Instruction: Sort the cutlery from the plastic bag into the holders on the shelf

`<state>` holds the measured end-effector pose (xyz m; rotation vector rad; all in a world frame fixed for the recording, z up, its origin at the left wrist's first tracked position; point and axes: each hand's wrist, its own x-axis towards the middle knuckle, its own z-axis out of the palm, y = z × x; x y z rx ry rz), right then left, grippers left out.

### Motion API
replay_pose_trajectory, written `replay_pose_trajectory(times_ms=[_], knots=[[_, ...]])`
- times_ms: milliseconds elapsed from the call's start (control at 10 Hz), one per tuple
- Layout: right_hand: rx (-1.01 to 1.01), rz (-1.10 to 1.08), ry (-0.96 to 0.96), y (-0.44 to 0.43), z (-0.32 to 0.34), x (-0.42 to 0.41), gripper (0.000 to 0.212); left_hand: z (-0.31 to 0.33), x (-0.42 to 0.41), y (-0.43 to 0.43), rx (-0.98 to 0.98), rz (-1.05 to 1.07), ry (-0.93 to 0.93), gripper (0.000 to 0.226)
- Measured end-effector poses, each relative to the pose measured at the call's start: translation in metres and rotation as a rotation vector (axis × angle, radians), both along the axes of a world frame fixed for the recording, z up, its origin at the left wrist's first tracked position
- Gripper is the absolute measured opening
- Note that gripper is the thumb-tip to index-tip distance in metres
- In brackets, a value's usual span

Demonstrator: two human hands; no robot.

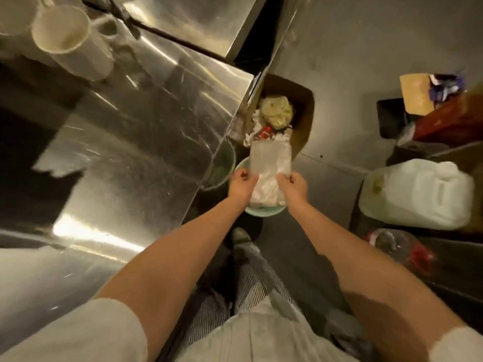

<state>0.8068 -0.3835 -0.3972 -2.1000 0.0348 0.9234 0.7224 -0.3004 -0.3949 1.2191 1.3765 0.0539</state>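
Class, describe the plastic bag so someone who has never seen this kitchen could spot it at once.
Start at the steel counter; off its right edge, the left hand and right hand hold the plastic bag above a green bucket. Unlike the brown rubbish box beyond it, it is see-through.

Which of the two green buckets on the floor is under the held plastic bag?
The paler bucket nearer the person; the darker bucket sits left of it, half hidden by the counter.
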Motion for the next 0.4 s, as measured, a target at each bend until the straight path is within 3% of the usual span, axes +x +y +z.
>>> replay_pose_trajectory(times_ms=[100,300,400], knots=[[-0.058,0.034,0.033,0.001,-0.064,0.013,0.025,-0.062,0.013,0.003,-0.026,0.022,0.079,0.016],[-0.100,0.042,0.137,0.004,-0.176,0.032,0.037,-0.163,0.031,0.010,-0.037,-0.026,0.190,0.023],[-0.144,0.048,0.186,0.000,-0.202,0.039,0.053,-0.197,0.032,0.009,-0.116,-0.104,0.262,0.055]])
